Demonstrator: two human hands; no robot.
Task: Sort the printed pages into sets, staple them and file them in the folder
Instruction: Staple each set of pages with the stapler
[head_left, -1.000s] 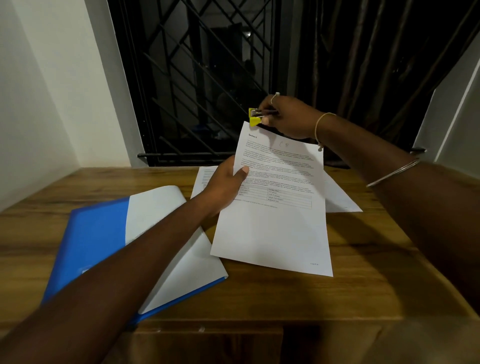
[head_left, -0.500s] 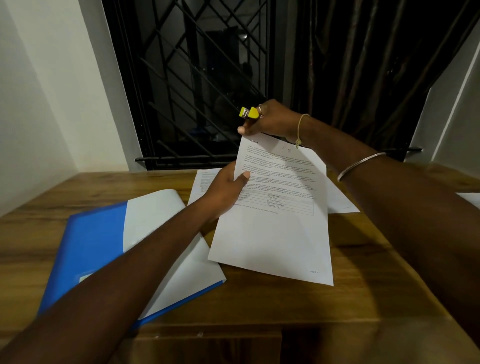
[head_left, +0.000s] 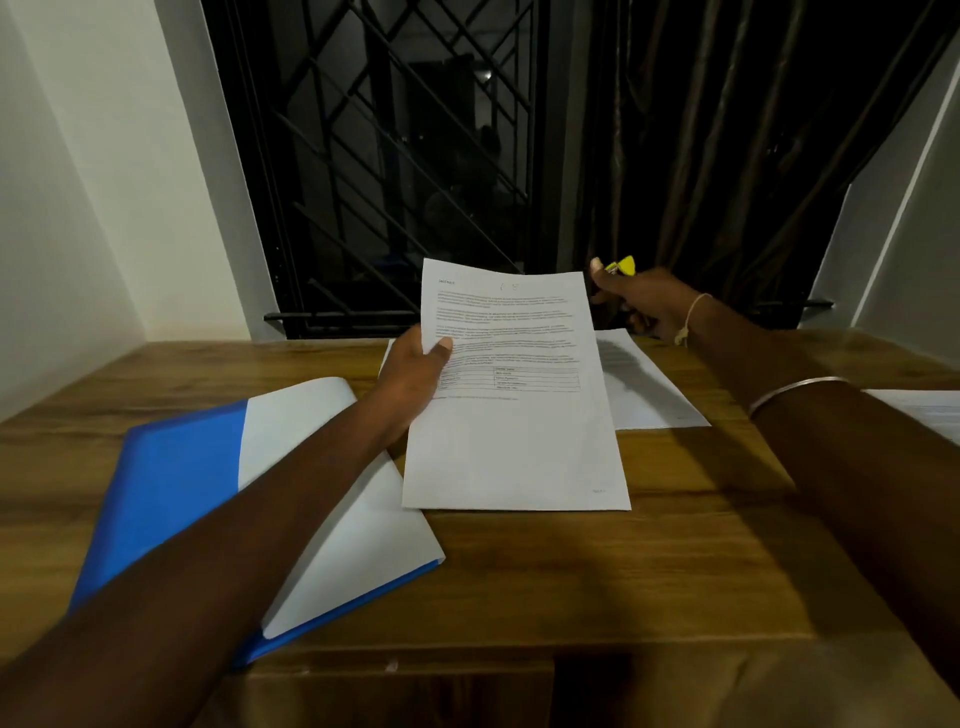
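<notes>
The left hand (head_left: 415, 371) grip pinches the pages (head_left: 519, 441) at their left edge, thumb on top. Right of the pages' top corner, the right hand (head_left: 639, 301) grip clamps the stapler (head_left: 622, 266). The folder (head_left: 176, 478) lies open left of the pages, on the tabletop (head_left: 623, 571).

Stapler (head_left: 625, 265): bright yellow.
Folder (head_left: 171, 483): blue cover, plain white sheet lying over it.
Printed pages (head_left: 514, 452): white, fine black text lines, ruled table mid-page.
Table (head_left: 649, 571): warm brown wood, streaked grain.
Window grille (head_left: 395, 156): black, diagonal lattice.
Curtain (head_left: 727, 156): dark brown, vertical folds.
Wall (head_left: 78, 208): off-white.
Bangle (head_left: 795, 392): silver.
</notes>
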